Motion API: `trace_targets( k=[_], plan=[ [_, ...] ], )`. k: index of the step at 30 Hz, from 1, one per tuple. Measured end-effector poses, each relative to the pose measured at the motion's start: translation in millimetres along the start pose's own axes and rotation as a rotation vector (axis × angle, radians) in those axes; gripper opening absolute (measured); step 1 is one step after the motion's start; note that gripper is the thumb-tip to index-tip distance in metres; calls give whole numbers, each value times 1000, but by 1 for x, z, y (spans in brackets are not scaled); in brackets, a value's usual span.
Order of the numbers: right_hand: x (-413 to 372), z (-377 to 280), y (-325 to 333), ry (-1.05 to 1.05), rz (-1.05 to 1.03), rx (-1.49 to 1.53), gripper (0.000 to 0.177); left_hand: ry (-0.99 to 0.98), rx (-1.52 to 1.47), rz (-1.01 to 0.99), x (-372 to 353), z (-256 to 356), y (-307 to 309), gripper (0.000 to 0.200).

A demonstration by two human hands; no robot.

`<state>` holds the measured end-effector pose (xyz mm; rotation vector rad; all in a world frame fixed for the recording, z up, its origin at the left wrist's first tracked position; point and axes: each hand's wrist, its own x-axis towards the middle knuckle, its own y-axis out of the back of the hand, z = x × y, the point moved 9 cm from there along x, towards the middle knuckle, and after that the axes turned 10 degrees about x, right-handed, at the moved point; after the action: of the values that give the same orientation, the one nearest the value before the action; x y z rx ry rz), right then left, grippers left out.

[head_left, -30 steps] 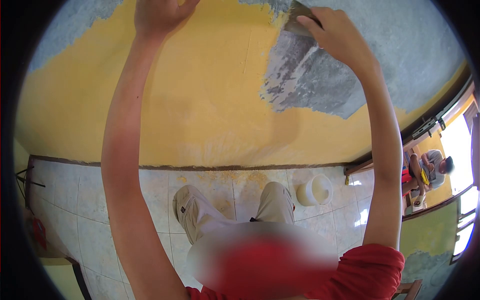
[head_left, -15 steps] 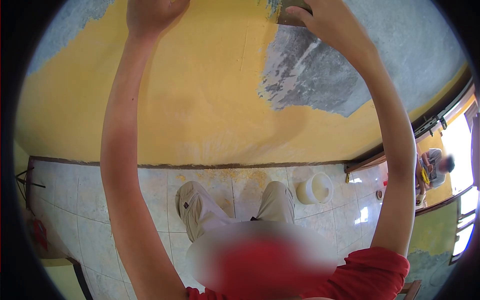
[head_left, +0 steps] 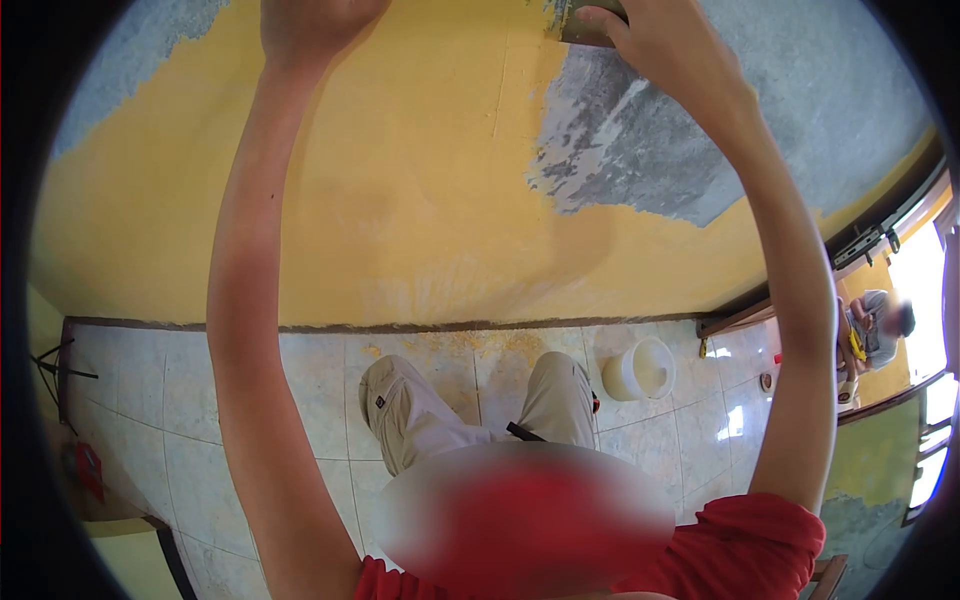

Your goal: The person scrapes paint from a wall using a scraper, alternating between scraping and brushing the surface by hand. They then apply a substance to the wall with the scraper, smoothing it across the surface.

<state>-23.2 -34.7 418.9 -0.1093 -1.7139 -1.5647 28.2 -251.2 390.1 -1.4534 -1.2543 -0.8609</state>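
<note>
Both my arms reach up to a yellow-painted wall (head_left: 420,200) that has bare grey patches. At the top edge, my right hand (head_left: 660,35) grips a flat olive-grey scraper blade (head_left: 588,28), thumb laid along it; the other fingers are hidden. The blade is at the upper edge of a rough grey patch (head_left: 630,140) where the yellow has come off. My left hand (head_left: 318,25) is against or close to the yellow surface on the left. The frame cuts off its fingers, so its grip cannot be made out.
Yellow flakes (head_left: 450,345) lie along the wall's foot on the tiled floor (head_left: 290,400). A whitish bucket (head_left: 640,370) stands to the right of my knees. Beyond the doorway at the right, another person (head_left: 875,325) sits. A dark thin-legged stand (head_left: 60,372) is at the left.
The view has shifted slightly, so wall, floor and bucket sit a little further right and higher. My right hand still grips the blade near the same patch.
</note>
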Motion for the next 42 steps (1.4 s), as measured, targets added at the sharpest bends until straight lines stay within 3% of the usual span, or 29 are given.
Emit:
trace_targets(
  k=[7, 9, 13, 15, 17, 19, 22, 24, 28, 30, 33, 40, 42],
  plan=[
    [-13, -44, 10, 69, -153, -47, 39, 7, 44, 14, 0, 4, 0, 49],
    [-20, -43, 15, 93, 4, -7, 38, 1, 28, 13, 0, 5, 0, 49],
    [-9, -29, 5, -66, -166, 28, 37, 9, 51, 26, 1, 7, 1, 50],
    [-7, -27, 8, 5, 7, 21, 37, 6, 24, 62, -2, 4, -1, 50],
    [-10, -24, 7, -66, -7, 66, 38, -19, -5, 106, -2, 4, 0, 50],
    [-16, -20, 7, -146, -15, 114, 38, 10, 47, 7, -1, 4, -2, 52],
    [-16, -14, 9, -89, 135, 111, 39, 25, 26, -23, -1, 4, -3, 53],
    [1, -3, -13, -37, -84, 80, 40, 29, 21, -21, -2, 4, -2, 52],
    [9, -21, -2, -32, -113, -84, 40, 41, 30, -34, -1, 1, -6, 51],
    [8, -33, -7, 117, -261, -155, 39, 39, 38, -46, -2, 2, -7, 51],
    [10, -7, -21, 20, -82, -81, 38, 53, 25, -43, -1, 1, -7, 51],
    [1, -19, -14, 125, -59, 12, 37, 64, -42, -53, 1, -1, -2, 53],
    [-2, -28, -4, -17, -199, 118, 39, 53, -35, -44, 1, 0, -1, 53]
  ],
)
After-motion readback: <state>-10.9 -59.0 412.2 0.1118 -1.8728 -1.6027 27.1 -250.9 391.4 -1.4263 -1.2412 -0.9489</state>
